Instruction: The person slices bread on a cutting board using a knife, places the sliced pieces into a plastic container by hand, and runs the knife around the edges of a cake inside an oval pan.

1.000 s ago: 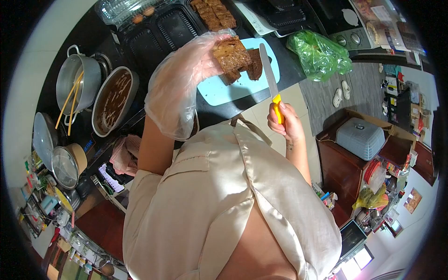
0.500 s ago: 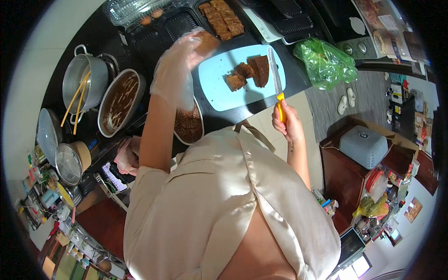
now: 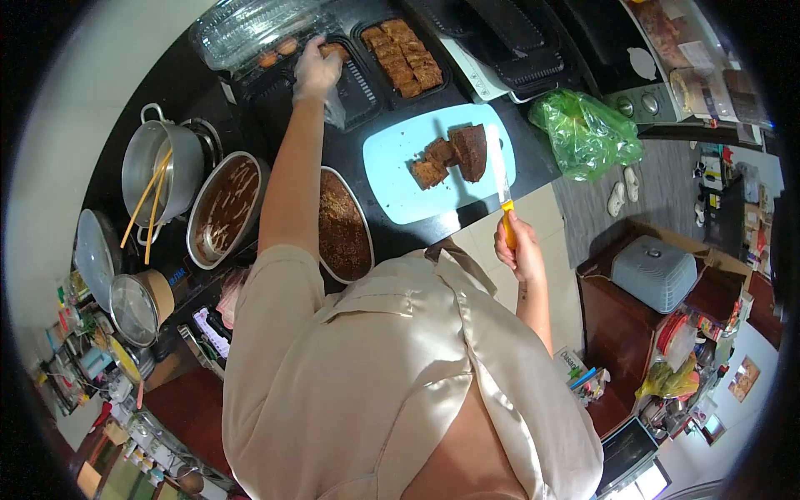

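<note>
Gloved, the left hand (image 3: 317, 75) has moved from above the blue board (image 3: 392, 183) to the far end of a black tray (image 3: 360, 93), bringing a cake piece (image 3: 337, 52) there; whether its fingers still grip that piece cannot be told. With it away, two small chunks (image 3: 430, 172) and a larger block (image 3: 468, 154) remain on the board, while the right hand (image 3: 523, 252) clasps the knife (image 3: 501, 171) by its yellow handle beside them
</note>
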`<state>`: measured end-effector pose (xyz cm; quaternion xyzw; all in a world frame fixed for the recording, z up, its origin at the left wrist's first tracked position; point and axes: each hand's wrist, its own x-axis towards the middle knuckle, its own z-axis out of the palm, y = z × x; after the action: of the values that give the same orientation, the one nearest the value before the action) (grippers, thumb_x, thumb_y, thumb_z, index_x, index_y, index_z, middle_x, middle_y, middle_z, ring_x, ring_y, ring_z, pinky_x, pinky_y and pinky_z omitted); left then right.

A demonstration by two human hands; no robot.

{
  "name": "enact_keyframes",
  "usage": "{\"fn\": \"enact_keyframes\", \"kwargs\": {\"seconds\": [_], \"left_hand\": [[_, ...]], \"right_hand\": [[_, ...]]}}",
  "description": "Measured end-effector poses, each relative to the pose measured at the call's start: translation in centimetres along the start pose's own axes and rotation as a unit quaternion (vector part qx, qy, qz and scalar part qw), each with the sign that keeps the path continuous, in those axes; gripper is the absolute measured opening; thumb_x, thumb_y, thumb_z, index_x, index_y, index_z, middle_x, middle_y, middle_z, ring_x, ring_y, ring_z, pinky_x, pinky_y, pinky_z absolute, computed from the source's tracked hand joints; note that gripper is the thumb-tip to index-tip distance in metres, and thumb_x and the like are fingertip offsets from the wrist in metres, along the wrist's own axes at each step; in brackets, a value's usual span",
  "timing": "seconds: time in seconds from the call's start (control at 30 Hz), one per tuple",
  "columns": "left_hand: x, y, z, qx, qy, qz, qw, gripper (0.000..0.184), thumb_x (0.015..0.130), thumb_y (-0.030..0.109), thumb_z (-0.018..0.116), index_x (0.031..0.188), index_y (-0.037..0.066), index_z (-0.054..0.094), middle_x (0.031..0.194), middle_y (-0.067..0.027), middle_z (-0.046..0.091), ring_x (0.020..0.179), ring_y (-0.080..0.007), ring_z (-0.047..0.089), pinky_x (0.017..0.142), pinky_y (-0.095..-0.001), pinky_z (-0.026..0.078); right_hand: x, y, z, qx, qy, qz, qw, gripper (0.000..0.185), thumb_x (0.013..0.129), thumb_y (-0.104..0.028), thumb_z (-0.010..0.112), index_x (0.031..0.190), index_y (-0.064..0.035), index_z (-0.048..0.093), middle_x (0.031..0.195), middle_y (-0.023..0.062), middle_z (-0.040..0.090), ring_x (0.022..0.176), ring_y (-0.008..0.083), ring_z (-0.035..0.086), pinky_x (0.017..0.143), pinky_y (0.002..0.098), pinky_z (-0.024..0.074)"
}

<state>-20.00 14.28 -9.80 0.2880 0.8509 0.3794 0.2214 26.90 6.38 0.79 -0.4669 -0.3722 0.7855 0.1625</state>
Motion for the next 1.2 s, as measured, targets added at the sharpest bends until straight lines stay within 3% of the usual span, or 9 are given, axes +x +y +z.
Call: {"fn": "enact_keyframes", "kwargs": {"seconds": [0.07,0.23,0.4,0.57,0.67,0.8,1.0,1.03,1.2], "left_hand": [[-4.4,1.0,-0.6,0.079,0.161,0.157,0.971,0.053,0.082,0.025,0.064,0.131,0.011,0.051,0.115,-0.0232,0.062,0.105,-0.0374,0.061,0.094,-0.0431,0.045],[-7.8,2.7,-0.3,0.053,0.127,0.032,0.99,0.057,0.083,0.028,0.063,0.135,0.013,0.047,0.119,-0.0172,0.064,0.109,-0.0369,0.061,0.093,-0.0435,0.047],[-6.0,1.6,0.6,0.053,0.115,0.076,0.989,0.063,0.082,0.031,0.063,0.139,0.014,0.044,0.118,-0.0164,0.065,0.11,-0.0358,0.061,0.094,-0.042,0.047],[-8.5,2.4,-0.9,0.055,0.044,-0.011,0.997,0.054,0.085,0.031,0.06,0.137,0.019,0.047,0.119,-0.0129,0.065,0.111,-0.0324,0.061,0.094,-0.0412,0.047],[-15.4,6.2,-2.6,0.101,0.057,0.083,0.99,0.048,0.091,0.033,0.056,0.135,0.013,0.05,0.101,-0.0154,0.069,0.096,-0.0305,0.067,0.083,-0.0399,0.051],[-22.0,6.0,-1.3,0.111,-0.254,0.031,0.96,0.05,0.088,0.046,0.06,0.123,0.011,0.06,0.1,-0.0169,0.07,0.098,-0.0331,0.066,0.086,-0.0416,0.05],[-24.4,7.6,0.9,0.119,-0.293,-0.053,0.947,0.057,0.086,0.06,0.054,0.108,0.008,0.062,0.092,-0.019,0.069,0.091,-0.0381,0.066,0.083,-0.0433,0.05],[-24.3,6.6,1.7,0.123,-0.265,-0.034,0.956,0.045,0.088,0.049,0.058,0.102,0.007,0.061,0.078,-0.0143,0.068,0.081,-0.028,0.067,0.074,-0.039,0.051],[-23.0,0.3,4.2,-0.068,-0.273,-0.045,0.958,0.027,0.088,0.028,0.061,0.104,0.006,0.059,0.082,-0.0083,0.063,0.074,-0.0135,0.061,0.063,-0.0305,0.051]], "right_hand": [[-0.1,0.4,0.0,0.004,0.001,0.008,1.0,0.046,0.102,-0.041,0.041,0.071,-0.0073,0.049,0.047,-0.0031,0.036,0.033,0.0061,0.025,0.032,0.0228,0.0196],[0.7,0.3,0.4,-0.008,-0.01,0.023,1.0,0.046,0.101,-0.04,0.043,0.07,-0.0074,0.049,0.048,-0.0027,0.036,0.034,0.0058,0.025,0.033,0.0223,0.0201],[0.8,-0.1,0.9,-0.013,-0.009,0.011,1.0,0.046,0.101,-0.042,0.042,0.071,-0.0074,0.048,0.048,-0.003,0.036,0.034,0.0056,0.025,0.033,0.0223,0.0196],[0.3,0.9,0.4,-0.065,-0.004,0.021,0.998,0.047,0.101,-0.043,0.043,0.07,-0.0079,0.047,0.048,-0.0034,0.037,0.034,0.0055,0.025,0.033,0.0225,0.0193],[0.4,1.0,0.5,-0.183,0.002,0.086,0.979,0.05,0.098,-0.046,0.049,0.065,-0.0081,0.05,0.049,-0.003,0.041,0.038,0.0057,0.031,0.038,0.0236,0.0243],[1.3,2.8,-0.3,-0.33,0.025,0.067,0.941,0.054,0.095,-0.05,0.053,0.061,-0.0078,0.052,0.051,-0.0036,0.043,0.046,0.0071,0.036,0.045,0.0265,0.0298],[1.2,2.2,0.1,-0.325,0.022,0.088,0.941,0.054,0.095,-0.048,0.054,0.06,-0.0074,0.052,0.05,-0.0043,0.043,0.045,0.0066,0.035,0.044,0.0261,0.0288],[1.1,1.8,0.3,-0.31,0.022,0.11,0.944,0.053,0.095,-0.048,0.054,0.061,-0.0076,0.052,0.05,-0.0047,0.042,0.044,0.006,0.035,0.042,0.0255,0.0275],[1.0,2.1,-0.1,-0.247,0.024,0.124,0.961,0.048,0.096,-0.047,0.052,0.063,-0.0117,0.05,0.046,-0.0065,0.037,0.036,0.0048,0.029,0.035,0.0234,0.0204]]}}
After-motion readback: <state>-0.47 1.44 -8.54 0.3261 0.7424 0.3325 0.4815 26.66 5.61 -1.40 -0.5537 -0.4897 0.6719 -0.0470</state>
